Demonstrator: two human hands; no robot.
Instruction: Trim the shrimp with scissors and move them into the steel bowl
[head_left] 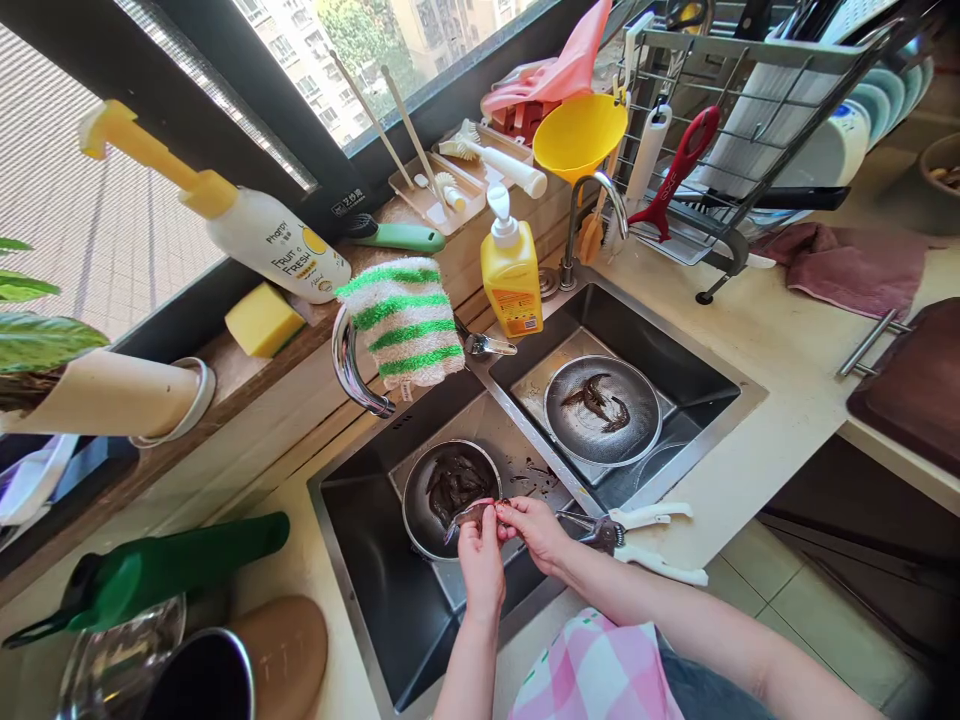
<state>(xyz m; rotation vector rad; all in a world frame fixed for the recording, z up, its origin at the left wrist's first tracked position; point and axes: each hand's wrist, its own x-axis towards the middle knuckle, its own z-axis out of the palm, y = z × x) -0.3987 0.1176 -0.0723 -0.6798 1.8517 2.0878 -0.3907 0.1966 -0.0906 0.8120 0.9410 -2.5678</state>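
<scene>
Over the left basin, my left hand (482,565) is closed around a dark raw shrimp (470,516), whose tail end points left. My right hand (534,533) pinches the shrimp's other end, where something reddish shows between the fingertips. Just behind my hands, a round metal strainer (406,512) in the left basin holds several dark shrimps (454,482). A second mesh strainer (559,440) lies in the right basin with a few shrimps (598,400) in it. Kitchen scissors (645,540) with white handles rest on the sink's front edge beside my right forearm.
A tap covered by a green-striped cloth (409,325) stands behind the left basin (375,560). A yellow soap bottle (512,280) and a thin tap (574,230) are behind the right basin (701,385). A dish rack (757,120) stands right; a green bottle (180,560) lies left.
</scene>
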